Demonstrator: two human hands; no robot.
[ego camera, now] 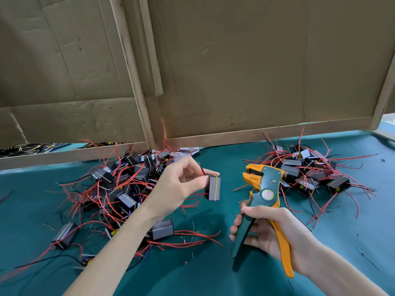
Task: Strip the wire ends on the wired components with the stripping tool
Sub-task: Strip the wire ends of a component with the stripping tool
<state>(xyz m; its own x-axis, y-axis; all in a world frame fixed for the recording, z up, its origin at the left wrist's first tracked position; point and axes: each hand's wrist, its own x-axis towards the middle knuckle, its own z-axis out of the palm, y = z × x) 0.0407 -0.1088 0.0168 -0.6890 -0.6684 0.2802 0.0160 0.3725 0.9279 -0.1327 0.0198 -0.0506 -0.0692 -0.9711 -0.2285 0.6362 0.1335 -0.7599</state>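
My left hand (178,184) is raised above the table and pinches a small grey block component (214,188) with a yellow band between thumb and fingers; thin black and red wires stick up from it. My right hand (265,229) grips the handles of the green and orange stripping tool (264,189), whose orange jaws point up and left, a short gap to the right of the component. Tool and component do not touch.
A big heap of grey components with red and black wires (121,189) lies at the left on the green cloth (213,274). A smaller heap (310,174) lies at the right. Cardboard walls on wooden frames (235,82) stand close behind.
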